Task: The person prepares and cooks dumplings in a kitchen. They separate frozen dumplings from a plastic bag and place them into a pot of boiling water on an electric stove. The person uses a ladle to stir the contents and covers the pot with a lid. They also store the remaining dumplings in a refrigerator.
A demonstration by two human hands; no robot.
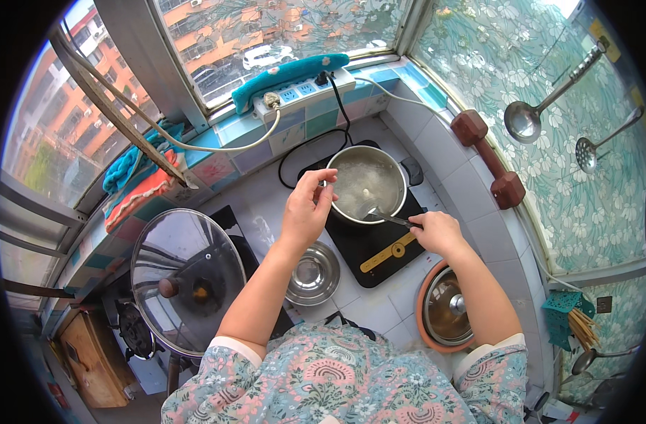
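A steel pot (369, 220) of cloudy, bubbling liquid stands on a black induction cooker (369, 265). My right hand (437, 232) is closed around the dark handle of a metal spoon (395, 220), whose head dips into the liquid near the pot's near rim. A small pale piece floats close to it. By the pot's left rim, my left hand (309, 208) has its thumb and fingers curled together; what they hold, if anything, is hidden. The pot's black right handle (411, 172) is untouched.
An empty steel bowl (313, 274) sits left of the cooker. A glass-lidded pan (189, 283) occupies the left, and an orange-rimmed lidded pot (425, 321) the near right. A power strip (305, 92) and cords line the sill; a dumbbell (488, 159) rests on the right ledge.
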